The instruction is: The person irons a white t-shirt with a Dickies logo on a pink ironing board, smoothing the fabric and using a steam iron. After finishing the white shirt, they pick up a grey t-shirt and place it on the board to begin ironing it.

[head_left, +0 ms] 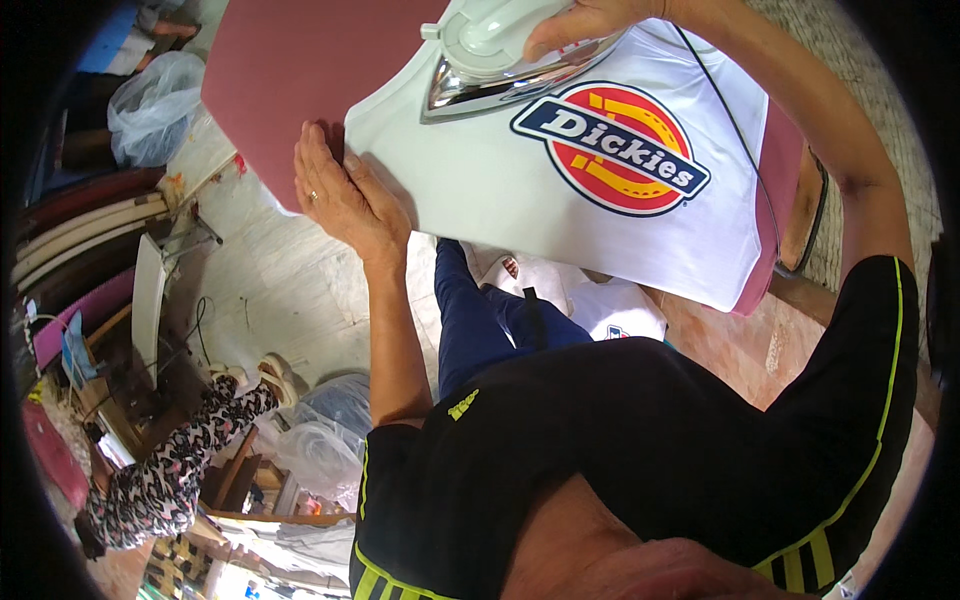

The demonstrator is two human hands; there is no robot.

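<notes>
A white T-shirt [470, 185] lies spread over a maroon-covered ironing board [300, 75], with a red, yellow and dark blue printed badge [625, 150] facing up. On the shirt, just beyond the badge, rests an iron [480, 50] with a pale body and a shiny metal base, its tip toward the left. My right hand [590, 20] grips the iron at the upper edge of the picture, the thumb along its side; part of the grip is cut off. Fingers stretched out, my left hand [350, 190] lies flat at the shirt's left edge, touching cloth and board.
A thin black cord [725, 105] runs across the shirt's right side. Below the board lies white cloth [620, 305] with a small printed mark. At left are a clear plastic bag [155, 105], stacked boards [90, 235] and another person in patterned trousers [190, 460].
</notes>
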